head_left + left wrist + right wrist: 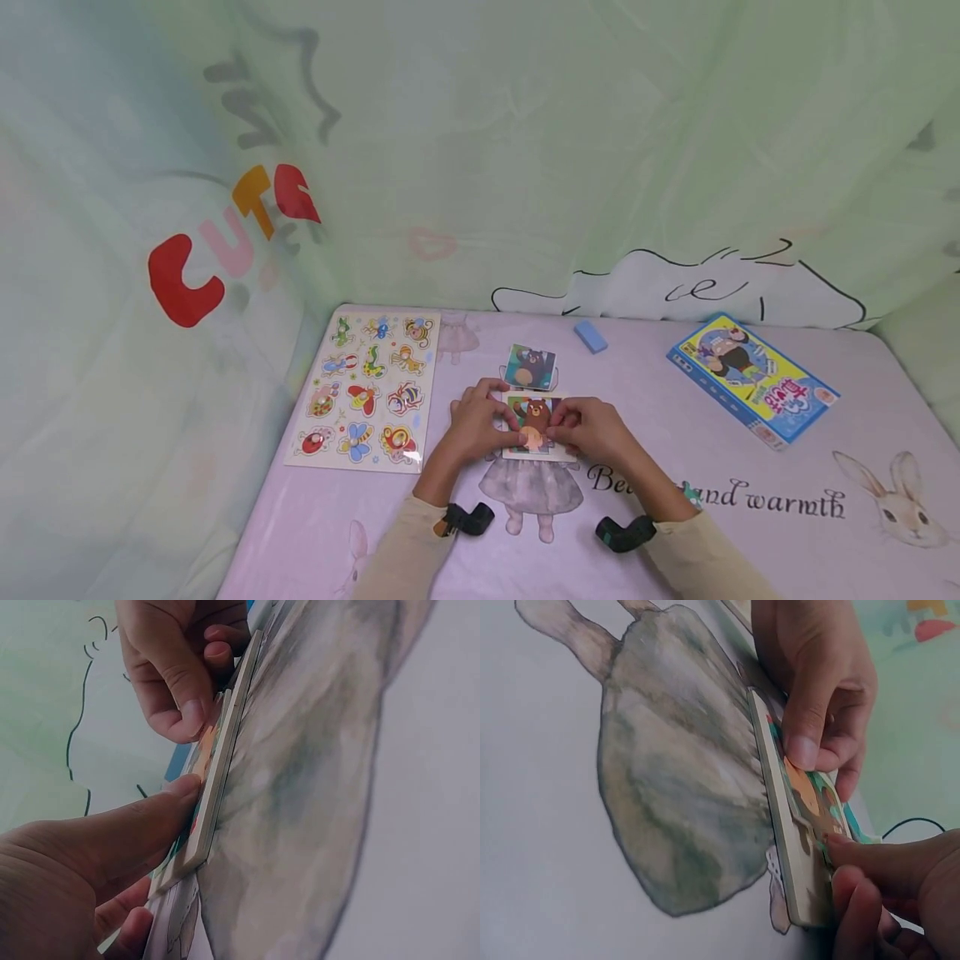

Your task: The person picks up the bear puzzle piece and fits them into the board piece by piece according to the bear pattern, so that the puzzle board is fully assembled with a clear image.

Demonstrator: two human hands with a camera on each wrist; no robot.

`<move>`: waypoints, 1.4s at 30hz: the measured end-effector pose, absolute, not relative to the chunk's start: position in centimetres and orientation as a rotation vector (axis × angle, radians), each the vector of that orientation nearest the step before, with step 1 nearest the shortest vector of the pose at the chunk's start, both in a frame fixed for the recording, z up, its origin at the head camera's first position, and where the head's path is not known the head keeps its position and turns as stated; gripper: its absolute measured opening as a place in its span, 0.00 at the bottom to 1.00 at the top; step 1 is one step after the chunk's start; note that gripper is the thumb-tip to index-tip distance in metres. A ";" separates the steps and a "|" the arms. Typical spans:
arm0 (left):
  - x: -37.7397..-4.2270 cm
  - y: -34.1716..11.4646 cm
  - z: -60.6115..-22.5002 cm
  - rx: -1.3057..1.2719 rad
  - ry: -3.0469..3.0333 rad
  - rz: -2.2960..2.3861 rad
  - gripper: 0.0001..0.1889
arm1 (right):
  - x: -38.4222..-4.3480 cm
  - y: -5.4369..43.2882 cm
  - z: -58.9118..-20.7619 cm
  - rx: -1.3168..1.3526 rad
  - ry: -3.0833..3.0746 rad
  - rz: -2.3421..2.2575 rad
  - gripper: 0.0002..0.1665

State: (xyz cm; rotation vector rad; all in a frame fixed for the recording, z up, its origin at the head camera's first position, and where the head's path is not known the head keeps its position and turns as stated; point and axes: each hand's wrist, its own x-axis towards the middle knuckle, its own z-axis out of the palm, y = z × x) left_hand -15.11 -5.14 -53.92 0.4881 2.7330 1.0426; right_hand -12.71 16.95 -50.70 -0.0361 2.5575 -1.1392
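A small wooden puzzle board with a brown bear picture lies flat on the table. Both hands are at the bear puzzle piece on it, which sits slightly raised above the board in the right wrist view. My left hand holds the piece from the left, thumb on its lower part and fingers curled by the board's edge. From the right, my right hand pinches its other side between thumb and forefinger. Just beyond the board lies a square bear picture card.
To the left lies a wooden peg board with several insect pieces. A blue block sits toward the back. The blue and yellow box is at the right. Printed fabric hangs behind the table.
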 end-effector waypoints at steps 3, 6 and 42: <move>-15.1 -5.1 -54.0 0.480 2.726 1.047 0.09 | -12.8 17.2 -50.8 -0.001 2.520 -1.179 0.07; -15.2 -5.1 -54.0 0.477 2.724 1.050 0.10 | -12.9 17.2 -50.9 0.021 2.504 -1.191 0.08; -15.1 -5.2 -53.8 0.493 2.734 1.045 0.09 | -13.2 17.1 -51.4 -0.036 2.569 -1.076 0.12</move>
